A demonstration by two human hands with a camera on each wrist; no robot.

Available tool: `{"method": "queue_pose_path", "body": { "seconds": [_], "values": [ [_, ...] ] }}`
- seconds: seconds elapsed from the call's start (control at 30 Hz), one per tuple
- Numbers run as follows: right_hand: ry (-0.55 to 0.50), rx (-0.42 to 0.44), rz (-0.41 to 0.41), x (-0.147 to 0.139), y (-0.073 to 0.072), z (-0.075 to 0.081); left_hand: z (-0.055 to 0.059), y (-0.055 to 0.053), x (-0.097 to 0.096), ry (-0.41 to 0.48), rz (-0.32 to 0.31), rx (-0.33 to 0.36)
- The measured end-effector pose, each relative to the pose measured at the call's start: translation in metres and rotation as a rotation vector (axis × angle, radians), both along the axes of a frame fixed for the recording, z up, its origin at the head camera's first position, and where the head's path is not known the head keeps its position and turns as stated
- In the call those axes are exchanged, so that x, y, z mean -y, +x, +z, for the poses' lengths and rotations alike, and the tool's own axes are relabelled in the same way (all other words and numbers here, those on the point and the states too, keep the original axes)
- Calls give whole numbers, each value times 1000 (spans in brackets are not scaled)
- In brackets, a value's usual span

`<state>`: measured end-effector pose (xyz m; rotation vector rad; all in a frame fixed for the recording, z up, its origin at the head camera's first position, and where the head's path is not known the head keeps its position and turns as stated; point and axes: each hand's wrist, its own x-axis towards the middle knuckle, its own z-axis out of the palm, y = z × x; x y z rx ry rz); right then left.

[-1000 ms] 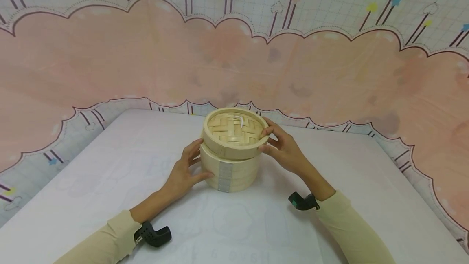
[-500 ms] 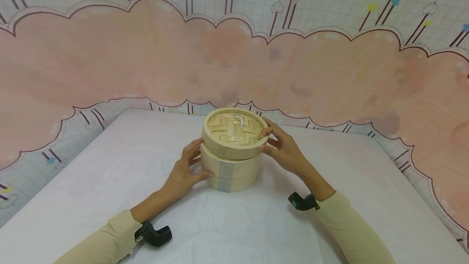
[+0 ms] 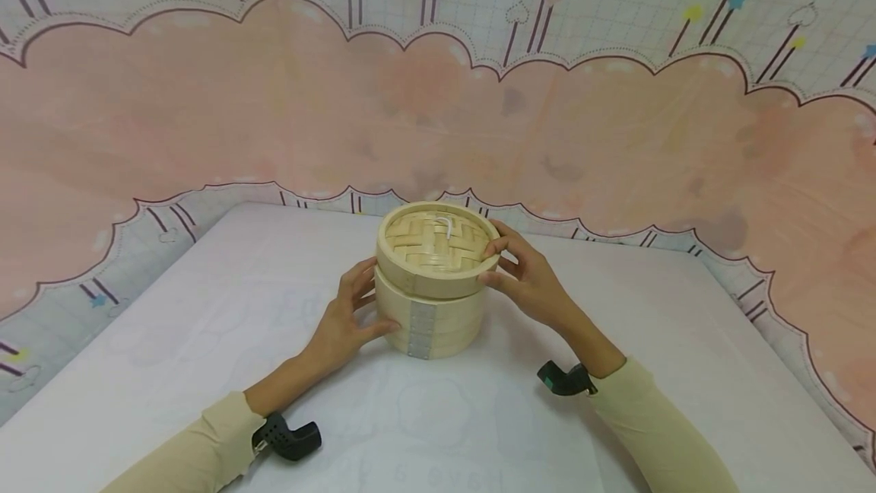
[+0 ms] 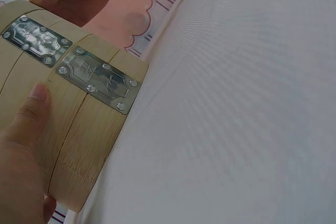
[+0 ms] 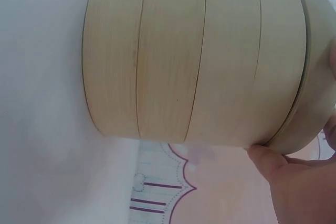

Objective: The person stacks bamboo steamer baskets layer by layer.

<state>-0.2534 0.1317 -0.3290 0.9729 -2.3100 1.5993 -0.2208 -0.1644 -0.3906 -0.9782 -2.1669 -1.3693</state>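
Observation:
A round bamboo steamer [image 3: 452, 326] stands upright on the white table, with metal plates [image 4: 97, 77] fixed to its side. On top sits its woven bamboo lid [image 3: 438, 246], which has a small white loop. My left hand [image 3: 345, 318] holds the steamer's left side, thumb at the front and fingers round the back. From the right, my right hand [image 3: 527, 276] grips the lid's rim between thumb and fingers. In the right wrist view, the right thumb [image 5: 268, 161] lies right at the seam between lid and steamer.
The white table [image 3: 260, 287] carries faint printed shapes and lettering near the front. Behind it hangs a pink and white patterned cloth [image 3: 438, 120]. Each wrist wears a small black camera, one left [image 3: 290, 438] and one right [image 3: 564, 377].
The lid and my right hand have shifted very slightly left. My left hand and the steamer's base stay in place.

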Motion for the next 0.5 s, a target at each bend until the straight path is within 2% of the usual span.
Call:
{"method": "queue_pose_path", "body": {
  "seconds": [0.03,0.1,0.23,0.27,0.5],
  "values": [
    [5,2,-7,0,0,0,-4,-3,1,-2,-1,5],
    [6,5,-13,1,1,0,-4,-3,1,-1,-3,19],
    [4,10,-26,3,3,1,-2,-1,1,0,-3,24],
    [5,11,-31,3,3,1,2,2,0,2,-4,26],
    [20,29,-71,7,6,3,1,2,0,9,-13,25]
  ]
}}
